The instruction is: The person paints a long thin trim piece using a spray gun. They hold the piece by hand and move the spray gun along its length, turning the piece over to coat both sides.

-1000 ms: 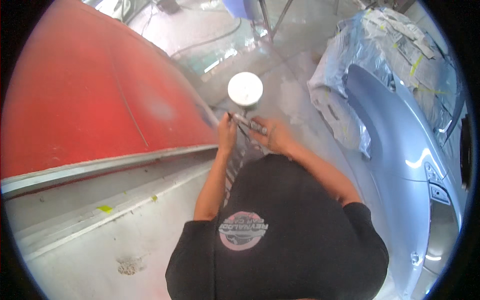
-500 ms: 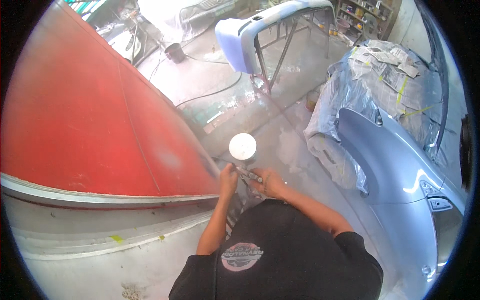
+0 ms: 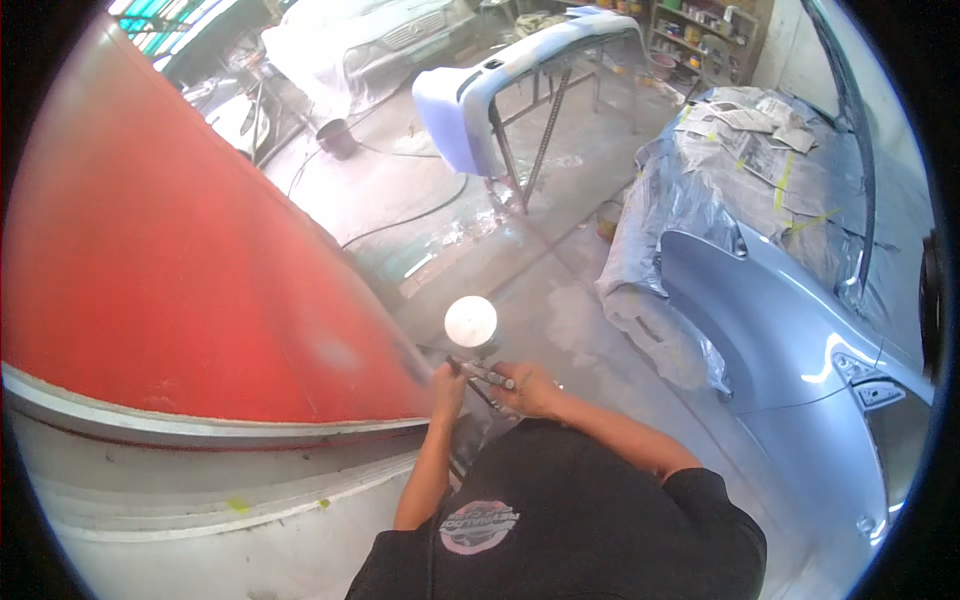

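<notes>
A metal spray gun (image 3: 487, 374) is held low in front of my body, with a round white-topped cup (image 3: 471, 321) just beyond it. My left hand (image 3: 447, 392) is closed at the gun's left end, beside the red panel's corner. My right hand (image 3: 533, 390) is curled round the gun from the right, near its rear knobs; some of its fingers are hidden. A dark hose or handle part runs down between the two hands.
A large red panel (image 3: 210, 280) with a pale edge stands close on my left. On the right are a blue-grey car fender (image 3: 765, 330) and a body masked with plastic and newspaper (image 3: 740, 165). Ahead, a bumper (image 3: 455, 125) rests on a metal stand; a hose (image 3: 410, 220) crosses the floor.
The view has tilted up a little, so the gun, cup and hands sit lower in the picture. Both hands stay on the spray gun, with little change in grip.
</notes>
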The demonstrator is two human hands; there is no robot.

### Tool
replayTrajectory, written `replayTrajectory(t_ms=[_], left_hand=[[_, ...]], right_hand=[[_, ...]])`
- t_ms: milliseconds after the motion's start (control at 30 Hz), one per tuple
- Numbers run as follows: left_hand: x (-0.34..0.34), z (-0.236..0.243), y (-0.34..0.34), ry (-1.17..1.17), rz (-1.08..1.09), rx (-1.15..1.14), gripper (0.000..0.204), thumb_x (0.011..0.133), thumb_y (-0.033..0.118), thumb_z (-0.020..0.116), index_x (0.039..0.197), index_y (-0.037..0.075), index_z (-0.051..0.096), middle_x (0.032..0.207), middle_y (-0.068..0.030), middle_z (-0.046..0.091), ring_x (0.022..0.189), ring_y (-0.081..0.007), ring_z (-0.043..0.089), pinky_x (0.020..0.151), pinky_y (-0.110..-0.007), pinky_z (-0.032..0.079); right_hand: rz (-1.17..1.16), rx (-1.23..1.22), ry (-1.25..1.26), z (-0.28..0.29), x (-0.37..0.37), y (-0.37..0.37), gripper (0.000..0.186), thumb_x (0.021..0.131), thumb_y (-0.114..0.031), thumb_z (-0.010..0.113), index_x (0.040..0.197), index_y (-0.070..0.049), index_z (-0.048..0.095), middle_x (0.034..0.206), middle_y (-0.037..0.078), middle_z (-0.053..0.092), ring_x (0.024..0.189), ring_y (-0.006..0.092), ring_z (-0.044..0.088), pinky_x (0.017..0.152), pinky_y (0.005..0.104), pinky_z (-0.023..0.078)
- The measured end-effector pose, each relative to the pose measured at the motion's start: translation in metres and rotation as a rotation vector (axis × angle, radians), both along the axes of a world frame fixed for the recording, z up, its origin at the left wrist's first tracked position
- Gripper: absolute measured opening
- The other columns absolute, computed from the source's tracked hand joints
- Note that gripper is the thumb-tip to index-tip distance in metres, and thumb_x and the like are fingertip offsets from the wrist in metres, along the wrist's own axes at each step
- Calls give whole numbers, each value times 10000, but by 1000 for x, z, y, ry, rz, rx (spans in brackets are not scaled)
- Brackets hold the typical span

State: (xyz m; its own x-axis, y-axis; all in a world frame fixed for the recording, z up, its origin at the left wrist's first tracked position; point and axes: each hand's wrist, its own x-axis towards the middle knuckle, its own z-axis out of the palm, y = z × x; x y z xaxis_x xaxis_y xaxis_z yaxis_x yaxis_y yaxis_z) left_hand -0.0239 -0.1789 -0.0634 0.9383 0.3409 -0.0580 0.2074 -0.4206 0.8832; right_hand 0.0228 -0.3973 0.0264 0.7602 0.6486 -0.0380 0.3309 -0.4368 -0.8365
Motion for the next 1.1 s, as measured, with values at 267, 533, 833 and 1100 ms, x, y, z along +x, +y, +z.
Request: replayTrajectory(t_ms=[267,533,833,1100], left_hand=[[-3,-26,5,105,4,-71,251,870,140,698,1066,-4,635,842,-149,708,792,-243,679,727,-398,519],[-7,-57,12,20,-36,108,266,906,143,640,1125,1,591,943,-235,684,894,-430,665,765,-481,508],[-17,-72,6,86,-33,99,272,912,144,621,1140,-4,620,994,-253,688,924,-434,672,786,-479,510],[-16,-68,3,-50,-24,337,248,898,161,649,1068,-20,655,982,-246,700,966,-428,674,815,-489,510]], right_hand=[[28,18,-40,-21,1,-4,425,901,-271,694,1273,-71,649,1013,229,716,898,400,705,800,465,553],[65,2,110,-21,-2,-7,439,895,-234,692,1282,-33,638,992,260,707,835,395,714,778,459,555],[57,-8,85,-34,-2,-12,385,910,-243,665,1239,-42,653,864,240,709,756,377,716,716,455,558],[25,-7,182,-37,-4,-12,369,933,-231,670,1252,-47,644,771,196,700,651,273,712,634,409,557]])
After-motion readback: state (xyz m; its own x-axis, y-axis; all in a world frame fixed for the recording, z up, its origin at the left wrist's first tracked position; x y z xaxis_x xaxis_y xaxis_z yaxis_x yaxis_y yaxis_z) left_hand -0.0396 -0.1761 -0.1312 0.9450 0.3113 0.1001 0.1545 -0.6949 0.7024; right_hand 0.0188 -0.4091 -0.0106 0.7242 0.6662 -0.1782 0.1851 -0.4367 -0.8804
